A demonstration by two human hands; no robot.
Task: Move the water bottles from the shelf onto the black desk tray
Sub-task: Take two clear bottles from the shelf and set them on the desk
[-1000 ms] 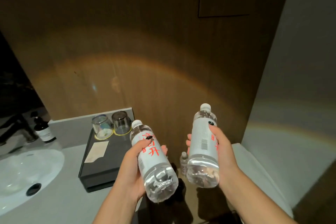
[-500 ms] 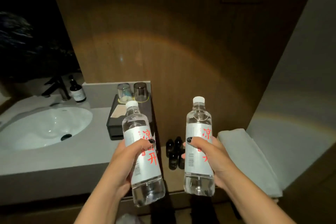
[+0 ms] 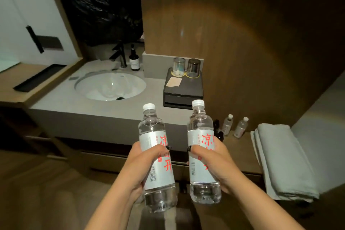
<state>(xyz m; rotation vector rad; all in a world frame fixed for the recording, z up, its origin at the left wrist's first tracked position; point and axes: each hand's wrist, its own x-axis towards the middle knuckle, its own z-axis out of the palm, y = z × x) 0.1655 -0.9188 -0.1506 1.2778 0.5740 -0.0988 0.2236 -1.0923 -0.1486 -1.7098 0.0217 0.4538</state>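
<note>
Beyond the grey vanity counter [image 3: 61, 106], the long black tray [image 3: 40, 77] lay on the wooden desk, well left. Left hand [image 3: 143, 162] and right hand [image 3: 212, 160] each gripped an upright clear plastic water bottle [image 3: 155, 155] [image 3: 202, 147]: carry in hand; next, probably, a leftward walk and set-down.

I hold one bottle [image 3: 156, 157] in my left hand [image 3: 143, 166] and another bottle [image 3: 202, 153] in my right hand [image 3: 214, 162], side by side before the counter [image 3: 93, 110]. The sink [image 3: 110, 86] sits mid-counter, a box [image 3: 183, 87] carrying two glasses [image 3: 185, 67] at its right rear corner. Two small bottles [image 3: 235, 125] stand on the shelf [image 3: 242, 147] below, right of the counter, left of the towels [image 3: 280, 160].
</note>
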